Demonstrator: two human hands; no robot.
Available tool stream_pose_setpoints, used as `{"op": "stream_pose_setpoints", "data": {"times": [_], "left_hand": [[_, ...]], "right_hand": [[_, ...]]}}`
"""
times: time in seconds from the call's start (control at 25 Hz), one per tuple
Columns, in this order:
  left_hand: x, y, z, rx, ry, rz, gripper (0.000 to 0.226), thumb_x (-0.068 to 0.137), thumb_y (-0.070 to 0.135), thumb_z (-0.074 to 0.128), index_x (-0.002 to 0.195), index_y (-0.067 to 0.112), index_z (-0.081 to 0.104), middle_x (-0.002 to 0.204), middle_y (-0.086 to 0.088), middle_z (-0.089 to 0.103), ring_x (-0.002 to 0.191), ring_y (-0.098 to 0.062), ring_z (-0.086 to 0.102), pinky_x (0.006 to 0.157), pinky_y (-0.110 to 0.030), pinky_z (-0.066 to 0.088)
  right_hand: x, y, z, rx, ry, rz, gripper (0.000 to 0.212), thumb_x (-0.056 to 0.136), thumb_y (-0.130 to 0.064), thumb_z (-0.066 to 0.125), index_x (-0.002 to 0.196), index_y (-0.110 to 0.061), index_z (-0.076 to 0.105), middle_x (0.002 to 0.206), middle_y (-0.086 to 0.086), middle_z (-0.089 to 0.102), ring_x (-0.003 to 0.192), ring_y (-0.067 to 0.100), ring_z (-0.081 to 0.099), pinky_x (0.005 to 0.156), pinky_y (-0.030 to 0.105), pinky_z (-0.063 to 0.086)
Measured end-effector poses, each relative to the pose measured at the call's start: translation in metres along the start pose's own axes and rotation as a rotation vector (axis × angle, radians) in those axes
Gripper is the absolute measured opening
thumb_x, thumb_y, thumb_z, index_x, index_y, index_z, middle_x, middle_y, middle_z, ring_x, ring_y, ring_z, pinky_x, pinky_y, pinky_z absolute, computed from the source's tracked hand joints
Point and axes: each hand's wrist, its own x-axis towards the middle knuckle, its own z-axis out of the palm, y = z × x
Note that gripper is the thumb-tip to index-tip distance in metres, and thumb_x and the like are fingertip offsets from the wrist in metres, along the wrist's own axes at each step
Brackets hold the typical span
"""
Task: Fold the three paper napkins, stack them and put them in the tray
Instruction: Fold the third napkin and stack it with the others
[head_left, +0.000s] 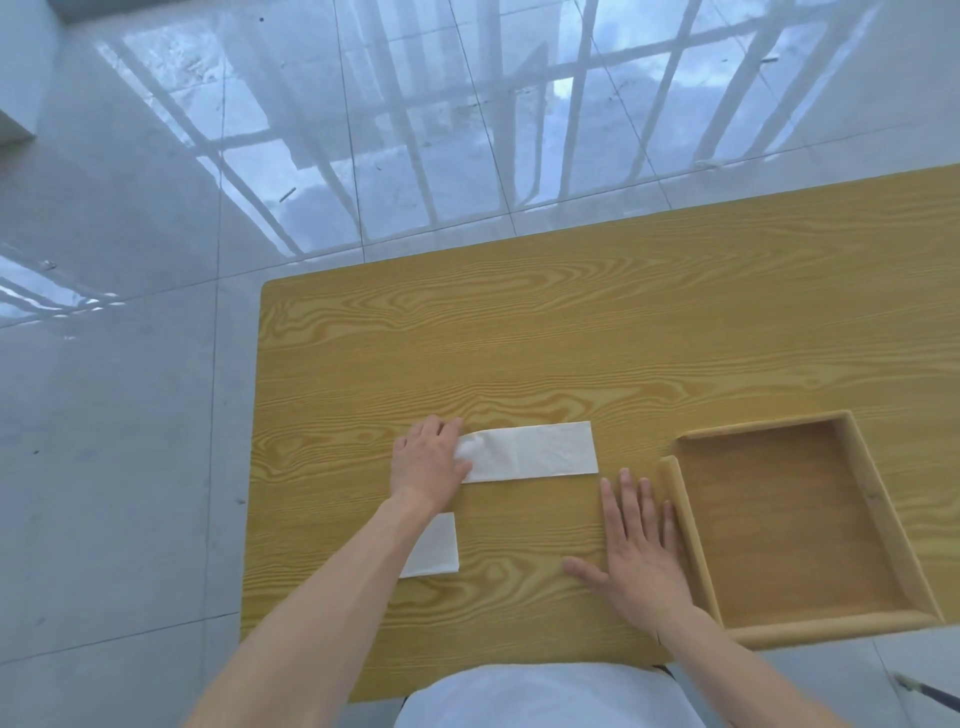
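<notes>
A white paper napkin (535, 450), folded into a long strip, lies flat in the middle of the wooden table (519, 338). My left hand (428, 460) rests on the strip's left end, its fingers pinching the paper there. Flat on the table, my right hand (636, 545) lies palm down with fingers spread, just below the strip's right end and beside the tray. A second white napkin (436, 545), folded smaller, sits near the front edge, partly hidden under my left forearm. The wooden tray (685, 519) stands at the right with nothing in it.
The table's left edge runs close to the napkins, with glossy grey floor tiles (156, 415) beyond it. The tray's near right corner reaches the table's front edge. My white-clothed torso (545, 696) is against the front edge.
</notes>
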Motion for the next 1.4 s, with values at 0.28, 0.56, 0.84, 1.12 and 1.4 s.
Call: {"op": "stream_pose_setpoints", "data": {"times": [0.28, 0.56, 0.84, 1.12, 1.4], "left_hand": [[0.005, 0.013, -0.01, -0.022, -0.082, -0.159, 0.035, 0.082, 0.027, 0.063, 0.116, 0.023, 0.057, 0.119, -0.002, 0.05, 0.115, -0.025, 0.042, 0.093, -0.036, 0.037], [-0.006, 0.002, -0.018, -0.327, -0.112, -0.209, 0.023, 0.086, 0.02, 0.055, 0.109, 0.018, 0.055, 0.102, -0.003, 0.057, 0.093, -0.025, 0.056, 0.077, -0.04, 0.045], [-0.019, -0.003, -0.04, -0.809, -0.067, -0.306, 0.01, 0.086, 0.021, 0.067, 0.093, 0.026, 0.061, 0.089, 0.003, 0.067, 0.07, -0.011, 0.061, 0.059, -0.025, 0.045], [-0.016, 0.035, -0.042, -0.879, -0.101, -0.252, 0.014, 0.085, 0.025, 0.068, 0.097, 0.026, 0.06, 0.092, 0.001, 0.069, 0.065, -0.01, 0.063, 0.051, -0.026, 0.048], [-0.003, 0.075, -0.026, -0.917, -0.146, -0.236, 0.015, 0.084, 0.022, 0.065, 0.095, 0.027, 0.056, 0.081, 0.006, 0.063, 0.053, 0.0, 0.062, 0.045, -0.023, 0.047]], "right_hand": [[0.003, -0.01, -0.015, 0.058, -0.168, 0.027, 0.142, 0.052, -0.098, 0.034, 0.132, -0.016, -0.05, 0.139, 0.008, -0.059, 0.126, 0.031, -0.055, 0.11, 0.06, -0.024], [0.004, -0.014, -0.022, 0.057, -0.253, 0.043, 0.155, 0.036, -0.099, 0.041, 0.129, -0.016, -0.052, 0.136, 0.01, -0.06, 0.124, 0.034, -0.056, 0.106, 0.062, -0.028], [0.001, -0.019, -0.032, 0.073, -0.274, 0.063, 0.158, 0.038, -0.095, 0.052, 0.129, -0.018, -0.052, 0.135, 0.01, -0.062, 0.122, 0.035, -0.058, 0.103, 0.062, -0.03], [0.005, -0.031, -0.045, 0.097, -0.348, 0.084, 0.163, 0.042, -0.084, 0.07, 0.124, -0.021, -0.056, 0.128, 0.013, -0.066, 0.118, 0.04, -0.058, 0.1, 0.066, -0.029], [0.01, -0.031, -0.044, 0.114, -0.383, 0.103, 0.164, 0.038, -0.083, 0.072, 0.123, -0.025, -0.056, 0.128, 0.012, -0.066, 0.114, 0.04, -0.062, 0.094, 0.066, -0.035]]}}
